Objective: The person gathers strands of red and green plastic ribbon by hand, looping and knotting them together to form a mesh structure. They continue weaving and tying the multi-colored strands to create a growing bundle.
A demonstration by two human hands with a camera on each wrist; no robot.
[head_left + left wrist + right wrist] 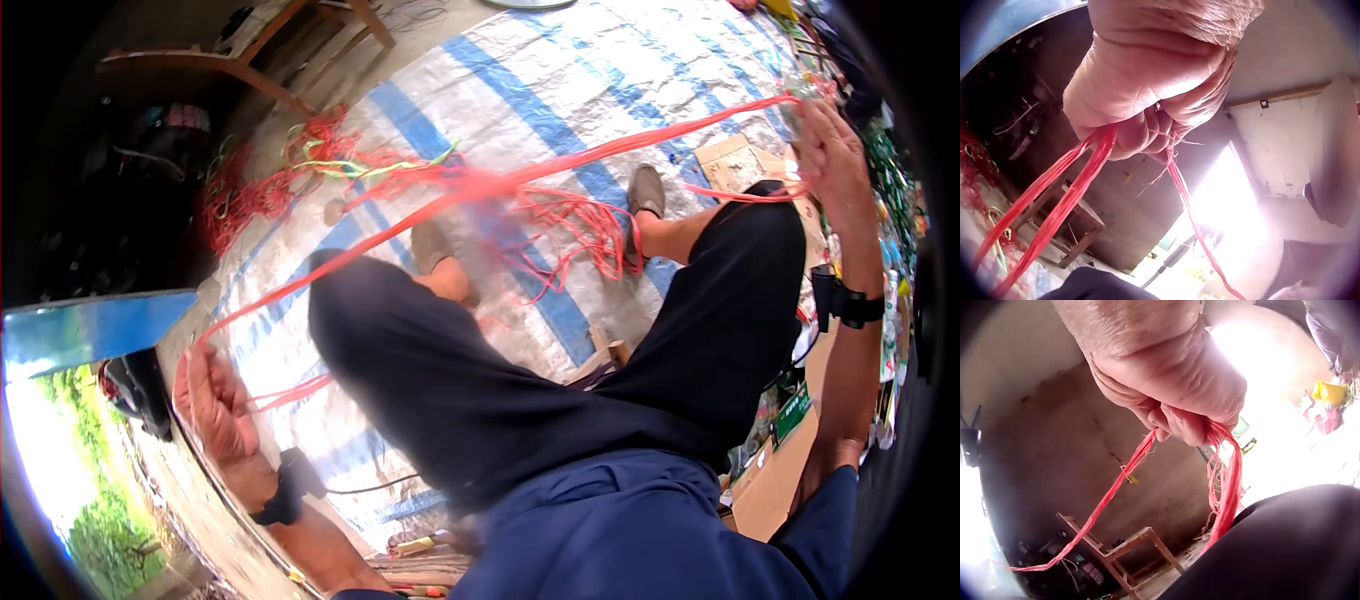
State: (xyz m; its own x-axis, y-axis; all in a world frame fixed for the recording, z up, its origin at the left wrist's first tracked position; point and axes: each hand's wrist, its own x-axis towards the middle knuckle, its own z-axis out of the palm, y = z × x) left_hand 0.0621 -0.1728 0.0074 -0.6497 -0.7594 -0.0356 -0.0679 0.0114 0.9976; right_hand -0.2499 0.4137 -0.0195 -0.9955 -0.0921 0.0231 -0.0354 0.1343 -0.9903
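A long red strand bundle (430, 210) stretches across the head view between the two widely spread hands. At lower left, the left hand (215, 405) grips one end; in the left wrist view its fingers curl round red strands (1072, 206), and a thinner strand hangs from its other side. On the right, the right hand (835, 160) holds the other end above the knee. The right wrist view shows curled fingers of the right hand (1175, 381) with red strands (1229, 494) leaving both sides of the fist. Part of the bundle's middle is blurred.
A loose tangle of red strands (590, 225) lies on the blue-and-white sheet (510, 60) between and beyond the feet. More red strands with a green one (375, 165) lie farther left. Cardboard (775, 480) and mixed scraps are at the right, a wooden frame (240, 65) at the upper left.
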